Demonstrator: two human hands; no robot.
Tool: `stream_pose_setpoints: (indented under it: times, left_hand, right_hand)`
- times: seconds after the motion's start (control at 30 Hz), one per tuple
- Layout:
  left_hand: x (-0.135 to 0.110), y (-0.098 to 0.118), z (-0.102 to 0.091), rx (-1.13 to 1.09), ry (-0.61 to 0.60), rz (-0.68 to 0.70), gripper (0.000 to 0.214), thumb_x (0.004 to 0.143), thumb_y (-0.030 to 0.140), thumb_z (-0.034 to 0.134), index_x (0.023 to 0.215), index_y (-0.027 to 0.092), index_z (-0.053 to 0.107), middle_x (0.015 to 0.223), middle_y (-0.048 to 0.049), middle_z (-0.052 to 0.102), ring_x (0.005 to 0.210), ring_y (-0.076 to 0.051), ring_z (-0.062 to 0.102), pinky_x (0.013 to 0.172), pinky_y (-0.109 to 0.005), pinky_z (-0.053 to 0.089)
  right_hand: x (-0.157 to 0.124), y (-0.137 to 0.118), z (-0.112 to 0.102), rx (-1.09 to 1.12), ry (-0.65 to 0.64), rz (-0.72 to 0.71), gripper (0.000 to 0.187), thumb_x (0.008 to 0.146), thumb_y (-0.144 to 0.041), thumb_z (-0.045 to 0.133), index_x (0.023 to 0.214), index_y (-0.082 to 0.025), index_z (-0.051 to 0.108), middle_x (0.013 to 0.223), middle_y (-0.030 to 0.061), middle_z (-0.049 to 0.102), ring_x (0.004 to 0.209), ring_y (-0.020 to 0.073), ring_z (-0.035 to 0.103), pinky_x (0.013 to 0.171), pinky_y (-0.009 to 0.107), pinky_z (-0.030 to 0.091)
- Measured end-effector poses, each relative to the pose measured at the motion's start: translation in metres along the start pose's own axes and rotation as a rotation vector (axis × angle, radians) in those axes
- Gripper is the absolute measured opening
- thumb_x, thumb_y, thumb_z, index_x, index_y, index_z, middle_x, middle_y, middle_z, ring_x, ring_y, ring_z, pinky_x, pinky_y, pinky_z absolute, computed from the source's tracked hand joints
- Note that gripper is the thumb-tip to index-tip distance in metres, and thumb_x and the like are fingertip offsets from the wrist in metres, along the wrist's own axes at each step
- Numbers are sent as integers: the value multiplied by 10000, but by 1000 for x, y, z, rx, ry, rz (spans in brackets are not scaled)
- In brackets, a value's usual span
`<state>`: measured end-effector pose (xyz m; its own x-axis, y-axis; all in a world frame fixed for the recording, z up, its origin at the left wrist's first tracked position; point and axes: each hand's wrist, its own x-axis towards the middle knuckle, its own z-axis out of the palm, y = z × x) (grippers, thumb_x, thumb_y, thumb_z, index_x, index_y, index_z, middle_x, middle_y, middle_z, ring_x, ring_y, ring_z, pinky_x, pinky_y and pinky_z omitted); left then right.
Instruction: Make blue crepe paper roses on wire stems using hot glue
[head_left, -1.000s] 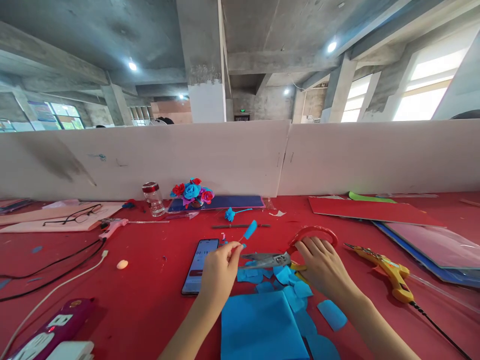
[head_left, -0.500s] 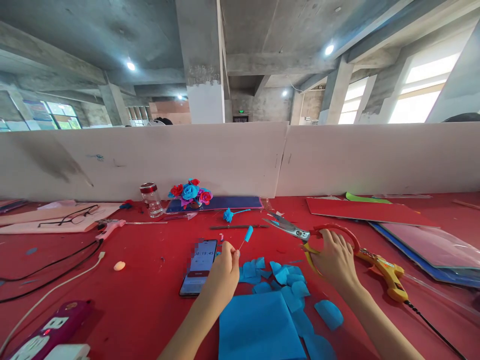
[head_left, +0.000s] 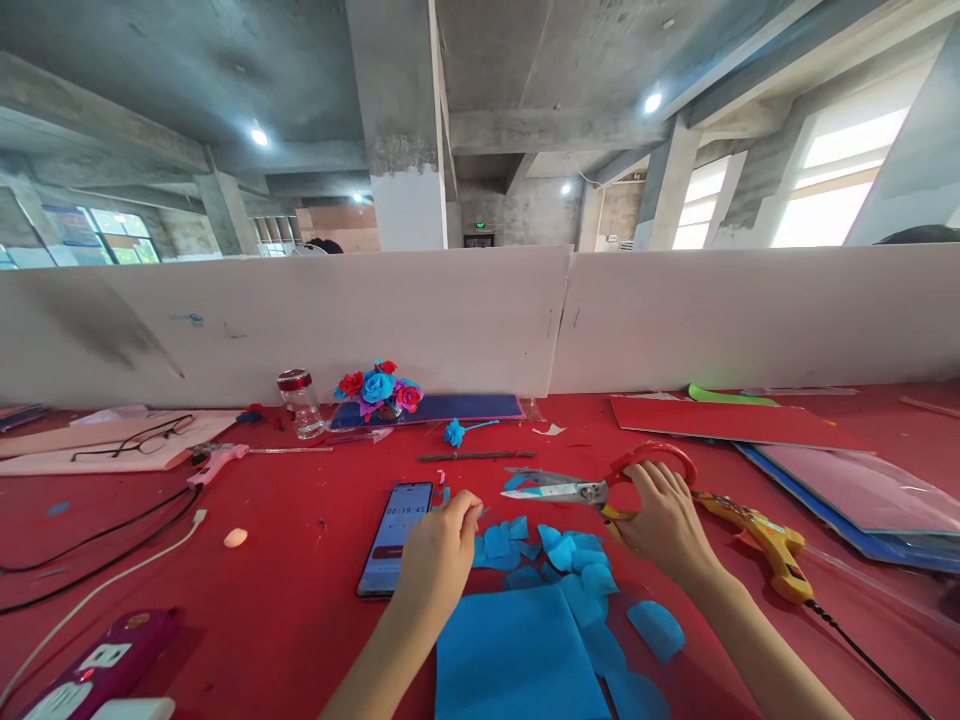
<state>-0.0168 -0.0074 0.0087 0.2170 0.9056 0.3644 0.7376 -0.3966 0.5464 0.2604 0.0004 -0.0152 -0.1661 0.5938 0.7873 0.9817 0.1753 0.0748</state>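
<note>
Right hand and left hand are working apart. Blue paper is lying nearer the body than both; the right hand is gripping open scissors; scraps are lying between them; the left hand is pinching a small blurred item.

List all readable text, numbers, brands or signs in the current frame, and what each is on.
"00:19:45" – phone screen; the smaller screen text is too small to read.
Handwritten-looking marks on the concrete pillar: too faint to read.
Lit green sign at the back: too small to read.
Blue scribble on the white partition: no legible word.
Yellow glue gun: markings too blurred to read.
No readable brand.
</note>
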Motion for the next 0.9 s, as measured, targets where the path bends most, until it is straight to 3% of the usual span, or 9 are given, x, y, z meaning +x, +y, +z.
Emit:
stream_pose_setpoints:
  times: [0.3,0.9]
  left_hand:
    - [-1,5,-3,-18,2,54,246,874,215,369,825,216,609,676,-18,676,552,-157,601,492,-222,340]
    - [-5,7,-3,47,-9,80,264,872,207,358,857,209,622,740,-35,693,621,-174,620,512,-228,362]
  right_hand:
    - [-2,-4,0,1,-6,-24,244,620,-167,487,864,-169,499,760,98,578,732,273,509,648,354,388]
    - [-2,-2,1,41,-6,-60,266,596,-138,479,858,-163,521,773,93,590,731,257,524,634,333,392]
